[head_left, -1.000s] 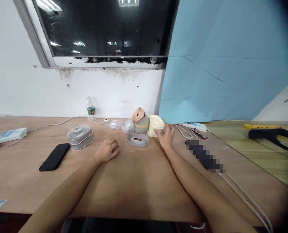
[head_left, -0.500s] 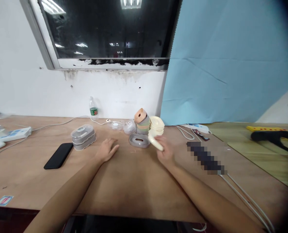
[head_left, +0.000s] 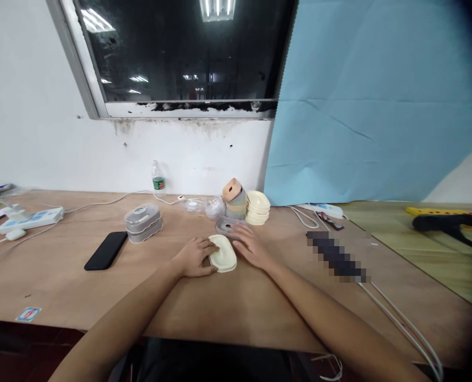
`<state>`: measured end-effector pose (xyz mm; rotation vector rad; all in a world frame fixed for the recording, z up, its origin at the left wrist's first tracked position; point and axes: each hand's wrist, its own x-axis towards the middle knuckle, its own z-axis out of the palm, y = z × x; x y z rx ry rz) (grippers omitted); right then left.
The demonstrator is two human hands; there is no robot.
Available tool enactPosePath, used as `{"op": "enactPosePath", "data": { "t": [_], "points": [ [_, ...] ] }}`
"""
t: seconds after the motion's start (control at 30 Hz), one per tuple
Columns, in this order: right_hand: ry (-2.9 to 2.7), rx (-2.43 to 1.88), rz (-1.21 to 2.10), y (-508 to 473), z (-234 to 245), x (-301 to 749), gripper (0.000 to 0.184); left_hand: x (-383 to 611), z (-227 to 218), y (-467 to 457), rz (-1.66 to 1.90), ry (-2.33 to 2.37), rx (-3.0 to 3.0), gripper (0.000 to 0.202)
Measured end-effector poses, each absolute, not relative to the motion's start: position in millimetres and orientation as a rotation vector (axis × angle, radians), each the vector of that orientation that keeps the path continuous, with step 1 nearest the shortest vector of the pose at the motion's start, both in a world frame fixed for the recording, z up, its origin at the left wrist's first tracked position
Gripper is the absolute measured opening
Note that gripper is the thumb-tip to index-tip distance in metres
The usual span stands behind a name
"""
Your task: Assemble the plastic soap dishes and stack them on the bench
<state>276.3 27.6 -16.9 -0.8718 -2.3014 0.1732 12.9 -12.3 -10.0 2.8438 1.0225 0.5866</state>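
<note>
Pointing long axis away, slightly leftward: cream lid [head_left: 225, 257]; left hand [head_left: 195, 258] holding its edge, right hand [head_left: 254, 249] loosely spread.

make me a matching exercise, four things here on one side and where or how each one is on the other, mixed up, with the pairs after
1. phone
2. bottle
3. loose cream piece
4. cream stack

A. touched by the left hand
B. black, flat on the table
C. beside the peach-topped stack
D. green label, near the wall

Pairs: 1-B, 2-D, 3-A, 4-C
</note>
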Motion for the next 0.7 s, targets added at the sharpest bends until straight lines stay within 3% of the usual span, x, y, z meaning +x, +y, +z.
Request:
{"op": "enactPosePath", "data": {
  "t": [0.1,0.3,0.4,0.7],
  "points": [
    [-2.172,-1.129,0.095,47.6,-27.6,293.6,0.041,17.7,-10.8,-16.3,0.577,1.114,2.895,0.057],
    [-2.144,-1.174,0.194,54.0,-32.2,298.6,0.017,32.7,-23.8,-18.7,0.532,1.345,2.952,0.05],
    [-2.027,-1.174,0.256,42.7,-27.5,290.0,0.024,39.8,-28.9,-15.3,0.563,1.279,3.045,0.048],
    [-1.79,-1.028,0.353,26.1,-10.6,267.8,0.039,6.9,-0.8,-23.8,1.178,1.404,2.848,0.062]
  ]
}}
